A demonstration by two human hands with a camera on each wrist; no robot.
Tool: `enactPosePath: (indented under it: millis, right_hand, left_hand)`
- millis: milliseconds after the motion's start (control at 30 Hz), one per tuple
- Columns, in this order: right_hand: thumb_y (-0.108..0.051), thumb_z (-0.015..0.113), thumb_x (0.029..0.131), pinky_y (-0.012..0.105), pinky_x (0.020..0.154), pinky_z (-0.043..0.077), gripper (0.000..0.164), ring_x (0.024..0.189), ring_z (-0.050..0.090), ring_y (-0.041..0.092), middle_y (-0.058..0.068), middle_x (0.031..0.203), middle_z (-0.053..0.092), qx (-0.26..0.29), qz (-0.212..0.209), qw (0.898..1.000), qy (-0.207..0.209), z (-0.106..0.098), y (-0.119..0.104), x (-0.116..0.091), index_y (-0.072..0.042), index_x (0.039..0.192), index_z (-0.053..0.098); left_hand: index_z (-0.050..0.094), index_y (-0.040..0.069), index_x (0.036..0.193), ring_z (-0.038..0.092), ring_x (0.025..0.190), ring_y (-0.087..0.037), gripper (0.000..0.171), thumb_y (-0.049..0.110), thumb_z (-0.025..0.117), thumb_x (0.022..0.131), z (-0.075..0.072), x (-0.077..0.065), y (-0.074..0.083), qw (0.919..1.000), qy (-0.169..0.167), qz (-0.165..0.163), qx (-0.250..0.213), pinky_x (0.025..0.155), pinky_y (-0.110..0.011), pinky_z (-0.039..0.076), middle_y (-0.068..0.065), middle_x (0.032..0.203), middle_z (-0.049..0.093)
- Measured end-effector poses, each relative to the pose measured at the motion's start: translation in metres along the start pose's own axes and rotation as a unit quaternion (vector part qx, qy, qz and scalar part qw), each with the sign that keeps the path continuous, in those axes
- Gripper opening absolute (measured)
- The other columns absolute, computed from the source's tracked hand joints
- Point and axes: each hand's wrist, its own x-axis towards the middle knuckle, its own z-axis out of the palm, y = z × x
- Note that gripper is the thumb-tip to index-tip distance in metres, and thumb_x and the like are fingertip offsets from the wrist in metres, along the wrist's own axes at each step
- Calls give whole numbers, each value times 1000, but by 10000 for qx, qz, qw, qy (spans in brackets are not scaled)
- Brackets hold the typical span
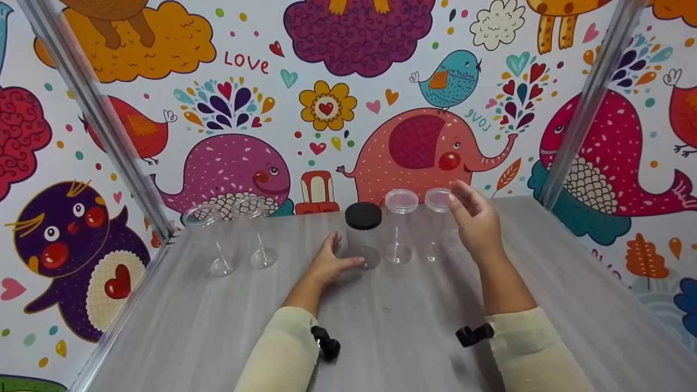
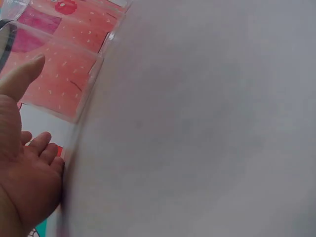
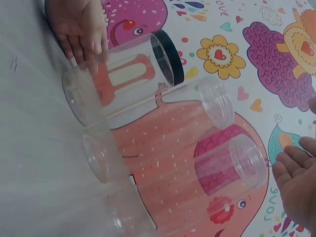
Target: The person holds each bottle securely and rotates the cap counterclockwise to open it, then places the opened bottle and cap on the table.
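Note:
A clear jar with a black lid point(image 1: 364, 216) stands upright on the table. My left hand point(image 1: 329, 264) is just left of it, thumb stretched across its lower front and fingers loosely extended. In the right wrist view that hand point(image 3: 79, 27) overlaps the base end of the black-lidded jar point(image 3: 126, 74). Two clear jars point(image 1: 402, 228) point(image 1: 434, 231) with clear ringed tops stand in a row to its right. Beside the top of the rightmost one is my right hand point(image 1: 476, 223), raised, fingers relaxed and slightly bent, nothing in it. The right wrist view shows its palm point(image 3: 298, 187) bare.
Two more clear jars point(image 1: 218, 239) point(image 1: 258, 234) stand at the left of the grey table point(image 1: 392, 337). Behind rises a wall point(image 1: 375, 92) printed with cartoon animals, with metal posts point(image 1: 109, 130) point(image 1: 593, 103) at both sides.

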Motion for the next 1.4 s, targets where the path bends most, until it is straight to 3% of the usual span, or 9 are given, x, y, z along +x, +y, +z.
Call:
enactPosePath:
  millis: [267, 500, 833, 933, 1133, 1400]
  right_hand:
    - [-49, 64, 106, 37, 121, 48, 62, 149, 55, 16, -1, 160, 58, 0, -113, 9999, -118, 22, -2, 3, -16, 158, 53]
    - [-46, 65, 106, 37, 119, 50, 58, 147, 58, 20, 5, 157, 61, 126, -266, 9994, -164, 32, -3, 2, -14, 154, 57]
    - [-42, 68, 105, 27, 113, 52, 55, 144, 61, 21, 5, 152, 63, 330, -481, 9968, -542, 43, -7, -3, -15, 152, 59]
    - [-44, 70, 103, 27, 113, 52, 57, 145, 60, 19, 2, 154, 63, 377, -458, 9958, -704, 45, -8, -4, -19, 153, 58]
    - [-51, 74, 99, 28, 113, 53, 63, 144, 61, 16, -2, 154, 63, 293, -315, 9955, -844, 53, -9, -4, -24, 153, 58]
    - [-43, 75, 100, 33, 114, 53, 63, 143, 62, 22, 8, 155, 62, 574, -365, 9923, -1032, 66, -16, -6, -17, 154, 57]
  left_hand:
    - [22, 16, 171, 26, 166, -33, 116, 33, 94, 82, 14, 6, 2, 9999, -24, 7, 130, 135, -58, 25, -9, 177, 31]
    - [26, 13, 169, 33, 163, -34, 109, 37, 91, 85, 25, 8, 3, 9989, 97, 83, 446, 134, -57, 28, -10, 174, 38]
    - [41, 19, 162, 39, 161, -29, 95, 34, 93, 83, 7, -3, 6, 9998, 107, 87, -165, 133, -55, 33, -5, 169, 46]
    - [41, 22, 161, 39, 161, -27, 95, 36, 93, 82, 0, -7, 9, 9994, 90, 235, -217, 133, -54, 32, -4, 169, 47]
    - [37, 19, 162, 35, 164, -27, 98, 37, 93, 83, -12, -16, 13, 9960, 76, 834, -311, 134, -53, 30, -7, 170, 46]
    - [42, 26, 161, 43, 158, -24, 96, 40, 93, 82, -16, -27, 18, 9890, 223, 1459, -110, 129, -56, 38, 4, 163, 51]
